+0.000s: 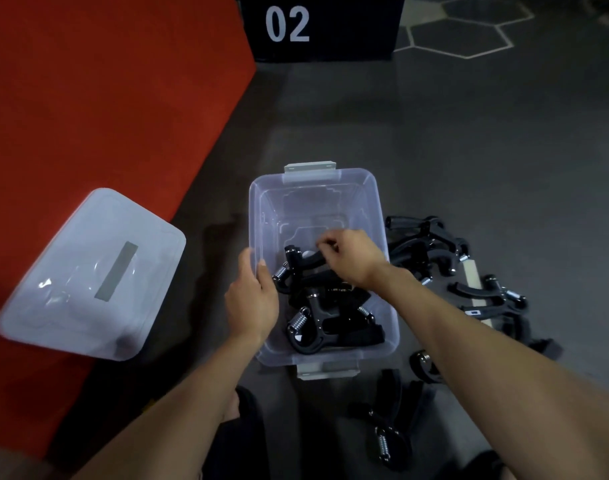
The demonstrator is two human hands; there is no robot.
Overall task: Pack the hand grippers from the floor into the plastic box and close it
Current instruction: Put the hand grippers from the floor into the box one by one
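Left hand (253, 303) gripping plastic box (372, 188) rim, right hand (348, 256) fingers pinched, contents hidden, grippers (317, 323) blurred

One clear plastic box (372, 188) is sitting on the floor (469, 150), and one lid (88, 271) is lying apart from it. Roughly four black hand grippers (310, 320) are lying inside; the overlapping heap of others (434, 251) outside cannot be counted exactly. Two hands are showing.

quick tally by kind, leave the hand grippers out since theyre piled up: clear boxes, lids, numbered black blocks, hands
clear plastic box: 1
lid, off the box, on the red mat: 1
black block marked 02: 1
hands: 2, left hand and right hand
total: 5
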